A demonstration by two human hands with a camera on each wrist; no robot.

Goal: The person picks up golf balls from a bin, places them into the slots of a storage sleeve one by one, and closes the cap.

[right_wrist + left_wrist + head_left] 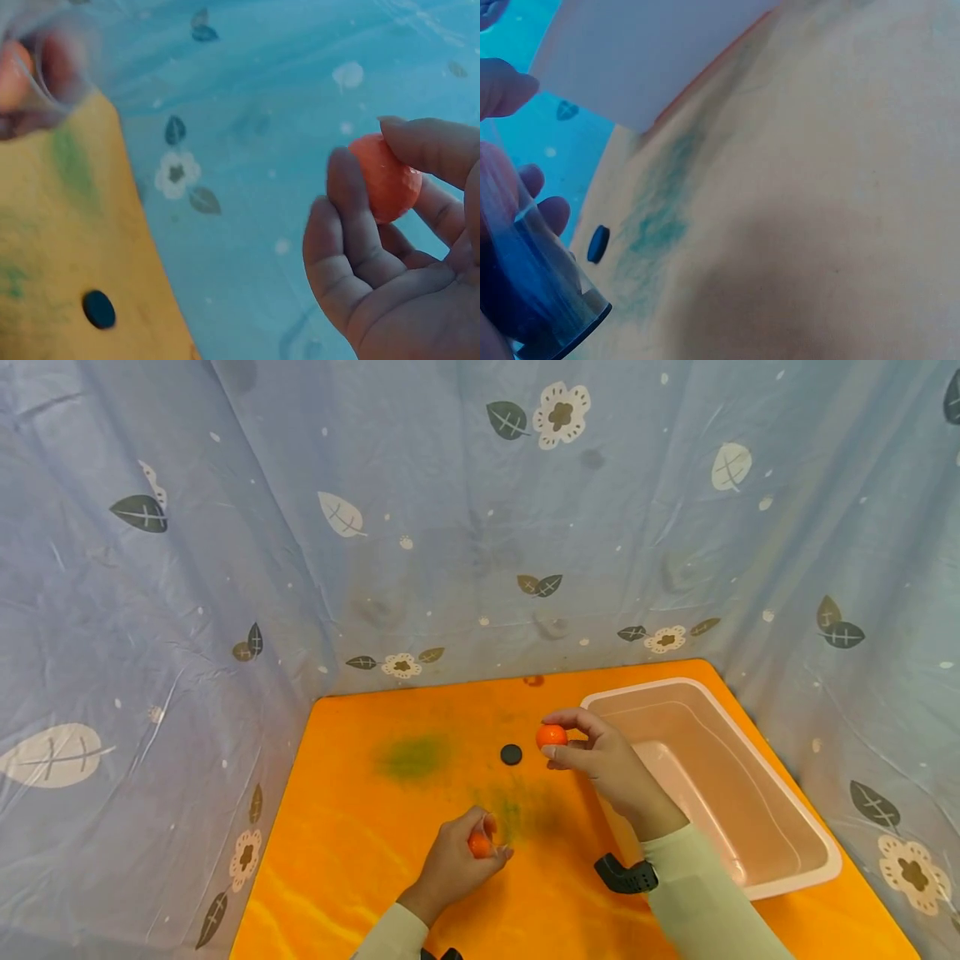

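Note:
In the head view my right hand (611, 768) pinches an orange golf ball (552, 737) between thumb and fingers, above the table near the tub. The right wrist view shows its dimpled surface (386, 178) at the fingertips. My left hand (457, 860), lower and nearer, grips a clear cylindrical cup (559, 289). Another orange ball (480, 845) shows within that hand's grasp, seen through the cup. One end of the cup has a dark edge in the left wrist view. A black round disc (511, 754) lies flat on the table, left of the right hand's ball.
A pale pink rectangular tub (780, 785) stands on the right of the orange table (352, 810), under the right forearm. Green smudges (412, 757) mark the tabletop. Blue patterned curtains (450, 527) hang along the back and both sides.

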